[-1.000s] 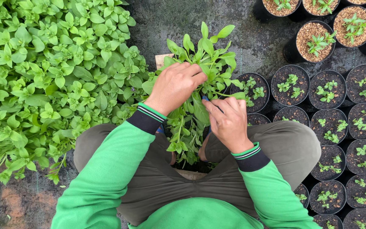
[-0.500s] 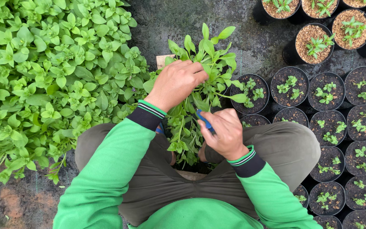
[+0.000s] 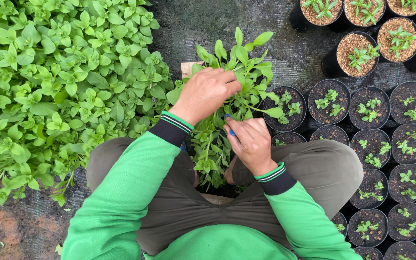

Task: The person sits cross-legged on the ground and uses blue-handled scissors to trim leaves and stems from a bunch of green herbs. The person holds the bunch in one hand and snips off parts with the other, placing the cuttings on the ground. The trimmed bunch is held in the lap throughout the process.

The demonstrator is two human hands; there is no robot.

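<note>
We are mid-cutting: our left hand (image 3: 208, 94) clutches the leafy stems (image 3: 227, 110); our right hand (image 3: 251, 142) pinches a blue-handled tool (image 3: 229, 126). Next needs a clean snip.

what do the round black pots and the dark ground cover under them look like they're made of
Round black pots: probably thin plastic, going by their smooth, even rims and slight sheen. Dark ground cover: apparently woven plastic sheeting, since a fine grid texture shows, matte and dusty with pale patches. Neither can be told for certain.
</note>
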